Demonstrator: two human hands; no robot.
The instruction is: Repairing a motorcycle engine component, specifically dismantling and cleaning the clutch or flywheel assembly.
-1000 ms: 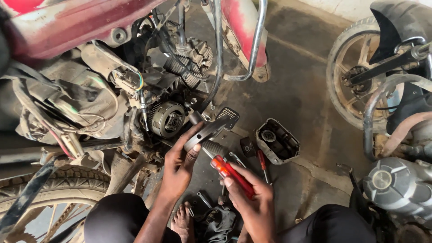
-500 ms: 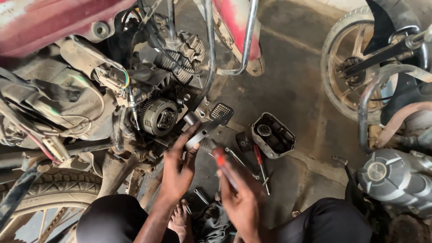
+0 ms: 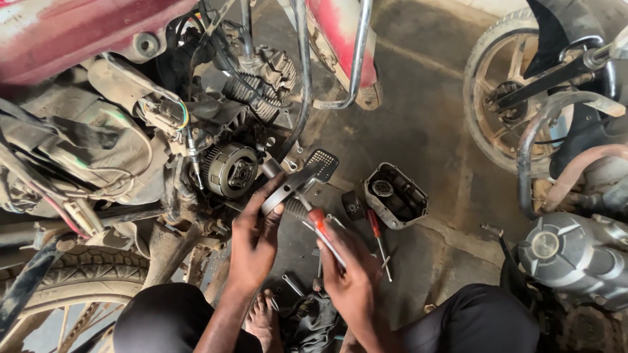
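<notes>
My left hand (image 3: 255,238) grips a flat grey metal disc-shaped part (image 3: 289,187), held edge-on just below the round clutch assembly (image 3: 230,170) of a red motorcycle's open engine. My right hand (image 3: 350,274) is closed around a red-handled tool (image 3: 325,233) whose tip points up toward the disc. The two hands are close together over the greasy floor. My knees and a bare foot (image 3: 265,317) show at the bottom.
On the floor lie an engine side cover (image 3: 396,195), a red-handled screwdriver (image 3: 378,238), a small dark part (image 3: 353,206), a foot peg (image 3: 322,163) and a spanner (image 3: 291,284). Another motorcycle's front wheel (image 3: 507,98) and engine (image 3: 575,255) stand at the right. A tyre (image 3: 78,274) is at the lower left.
The red-handled tool has shifted left and up toward the metal disc. My right hand has closed in under the left hand. The disc stays held near the clutch.
</notes>
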